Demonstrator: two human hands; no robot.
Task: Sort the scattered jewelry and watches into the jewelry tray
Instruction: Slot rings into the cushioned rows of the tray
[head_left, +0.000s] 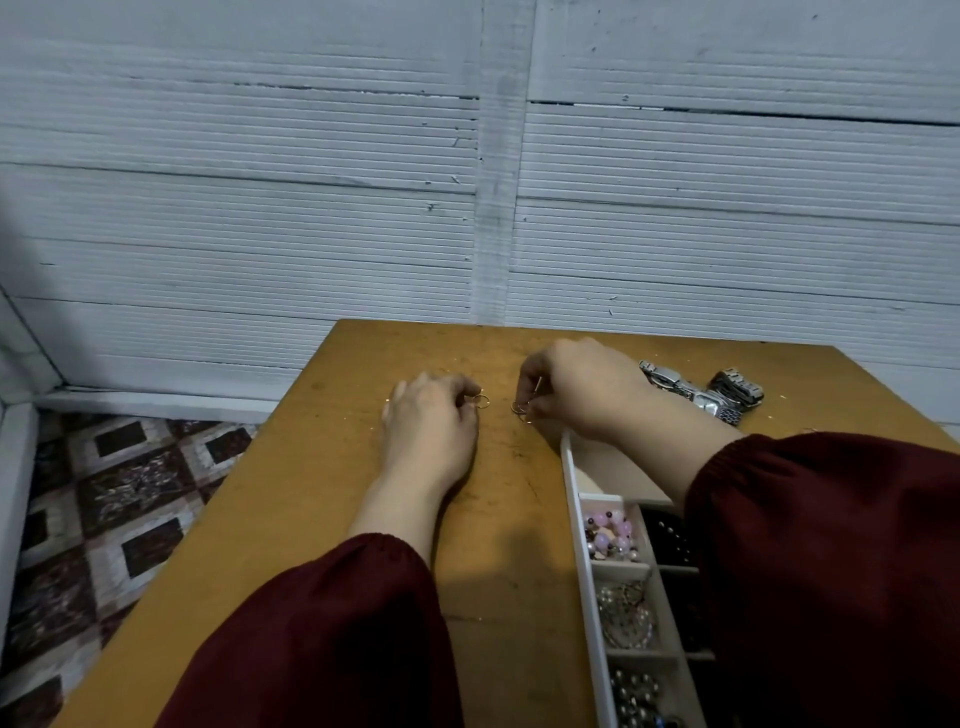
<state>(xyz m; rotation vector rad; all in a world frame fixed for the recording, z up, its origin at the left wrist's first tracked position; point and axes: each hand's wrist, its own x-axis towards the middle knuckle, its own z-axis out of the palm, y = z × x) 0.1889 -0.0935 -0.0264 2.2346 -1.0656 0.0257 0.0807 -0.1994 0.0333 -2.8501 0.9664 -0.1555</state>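
1. Grip: left hand (428, 421) has fingertips pinched on a thin gold ring (481, 401), held right at the table surface. Right hand (576, 387) is curled closed over a small cluster of rings (521, 410), pinched between thumb and fingers; can't count them, too small.
2. Wall (467, 156): pale ribbed panels, fills the upper half of the view behind the table.
3. Table (322, 493): orange-brown wood top, scuffed. Both forearms reach over it in dark red sleeves (322, 639).
4. Floor (104, 509): patterned tiles, brown and white squares, visible to the left of the table.
5. Jewelry tray (584, 545): white, divided into compartments, sits on the right side of the table, partly hidden under the right arm. Its far end is just beside the right hand.
6. Watches (701, 392): metal-band pile on the table beyond the tray, behind the right wrist, outside the tray.
7. Tray contents, left column, far to near: pink beads (610, 535), then a silvery bracelet tangle (626, 616), then grey pearl-like beads (634, 691). Right column holds dark beads (667, 540), mostly covered by the sleeve.
8. The two ring groups sit near each other, apart, both outside the tray.
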